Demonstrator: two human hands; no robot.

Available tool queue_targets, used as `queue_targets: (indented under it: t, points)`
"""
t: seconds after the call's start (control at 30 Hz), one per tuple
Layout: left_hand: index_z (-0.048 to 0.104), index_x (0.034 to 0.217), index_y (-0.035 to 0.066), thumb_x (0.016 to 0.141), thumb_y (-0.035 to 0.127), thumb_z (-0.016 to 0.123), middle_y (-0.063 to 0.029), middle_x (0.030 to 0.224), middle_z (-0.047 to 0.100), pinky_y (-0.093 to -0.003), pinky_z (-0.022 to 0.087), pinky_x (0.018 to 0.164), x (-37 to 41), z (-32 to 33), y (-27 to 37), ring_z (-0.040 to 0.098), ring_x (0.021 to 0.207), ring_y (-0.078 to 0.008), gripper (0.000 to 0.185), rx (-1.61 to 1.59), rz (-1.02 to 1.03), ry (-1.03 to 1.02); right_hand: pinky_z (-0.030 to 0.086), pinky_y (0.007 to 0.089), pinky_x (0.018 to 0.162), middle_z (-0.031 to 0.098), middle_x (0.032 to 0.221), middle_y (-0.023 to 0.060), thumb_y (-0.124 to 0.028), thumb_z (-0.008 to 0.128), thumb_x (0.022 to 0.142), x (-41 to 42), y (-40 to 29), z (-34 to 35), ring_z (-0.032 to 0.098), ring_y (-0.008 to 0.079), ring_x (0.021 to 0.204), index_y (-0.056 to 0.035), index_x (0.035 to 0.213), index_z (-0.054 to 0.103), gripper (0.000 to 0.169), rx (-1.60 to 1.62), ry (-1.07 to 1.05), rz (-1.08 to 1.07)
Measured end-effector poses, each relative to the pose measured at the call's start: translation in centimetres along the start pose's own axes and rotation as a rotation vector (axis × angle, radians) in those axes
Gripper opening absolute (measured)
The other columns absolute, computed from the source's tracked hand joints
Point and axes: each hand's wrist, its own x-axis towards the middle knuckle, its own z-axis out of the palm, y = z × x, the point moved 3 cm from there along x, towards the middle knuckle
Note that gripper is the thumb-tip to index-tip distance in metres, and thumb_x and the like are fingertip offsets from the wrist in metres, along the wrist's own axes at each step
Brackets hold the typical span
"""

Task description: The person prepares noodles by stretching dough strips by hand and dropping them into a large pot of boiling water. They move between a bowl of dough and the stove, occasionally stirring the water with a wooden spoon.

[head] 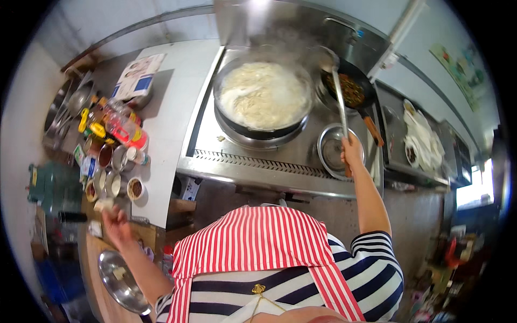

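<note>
My right hand (354, 152) grips the long handle of a metal ladle (339, 95). The ladle's bowl is up between a big wok and a smaller black pan (366, 89), which holds chopped browned food. In the big wok (266, 131), pale noodle-like food (258, 95) boils in foamy white liquid, and steam rises. Below the ladle's handle sits a metal bowl (333, 155). Off to the left, my left hand (117, 228) is raised with its fingers curled, beside the seasoning containers. A pale blurred item (104, 204) shows at its fingertips; whether it is held is unclear.
Oil and sauce bottles (127, 129) and small seasoning bowls (115, 185) crowd the left counter (159, 161). Near my left forearm, a shiny metal basin (117, 282) contains a pale piece. A wooden pan handle (373, 131) juts over the stove's right side. White cloth (424, 139) lies farther right.
</note>
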Motion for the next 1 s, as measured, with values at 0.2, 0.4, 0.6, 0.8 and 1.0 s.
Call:
queue_targets:
  t: [0.2,0.4,0.6,0.8,1.0]
  points:
    - [0.046,0.119,0.008,0.085,0.017,0.055,-0.0043,0.103,0.057,-0.0253,0.047,0.065,-7.9,19.3,-15.3,0.059,0.082,-0.0150,0.037,0.595,-0.124,-0.026,0.042,0.0277,0.039,0.051,0.065,0.0066,-0.028,0.055,0.088,14.5,6.5,-4.5,0.049,0.0155,0.047,-0.0043,0.084,0.051,0.024,0.389,-0.099,0.203]
    - [0.046,0.112,0.002,0.085,0.005,0.048,-0.0119,0.110,0.055,-0.0381,0.052,0.078,-11.4,25.9,-25.1,0.060,0.095,-0.0242,0.027,0.390,-0.305,-0.195,0.048,0.0318,0.070,0.063,0.090,0.0109,-0.018,0.059,0.084,19.0,7.0,-9.2,0.061,0.0245,0.080,0.0003,0.118,0.051,0.040,-0.620,0.230,-0.394]
    - [0.047,0.103,0.005,0.088,0.006,0.049,-0.0097,0.104,0.056,-0.0400,0.053,0.079,-12.3,29.2,-29.0,0.059,0.095,-0.0240,0.015,0.327,-0.403,-0.328,0.047,0.0289,0.083,0.059,0.113,0.0100,-0.006,0.061,0.082,1.2,-7.7,4.1,0.057,0.0179,0.102,-0.0077,0.119,0.055,0.038,0.208,-0.586,-0.449]
    - [0.047,0.100,0.005,0.089,0.008,0.050,-0.0086,0.101,0.057,-0.0400,0.053,0.079,-11.9,30.5,-30.8,0.060,0.091,-0.0205,0.012,0.335,-0.502,-0.459,0.047,0.0267,0.083,0.058,0.116,0.0108,0.002,0.058,0.079,-5.3,-13.8,12.3,0.057,0.0154,0.099,-0.0001,0.114,0.058,0.035,0.269,-0.873,-0.756]
    - [0.047,0.094,0.005,0.088,0.010,0.051,-0.0073,0.095,0.057,-0.0343,0.054,0.073,-10.2,29.1,-29.7,0.059,0.084,-0.0170,0.009,0.334,-0.617,-0.364,0.049,0.0231,0.074,0.064,0.099,0.0084,-0.002,0.060,0.081,-5.1,-13.4,14.4,0.060,0.0117,0.087,0.0045,0.103,0.062,0.023,0.256,-0.906,-0.521]
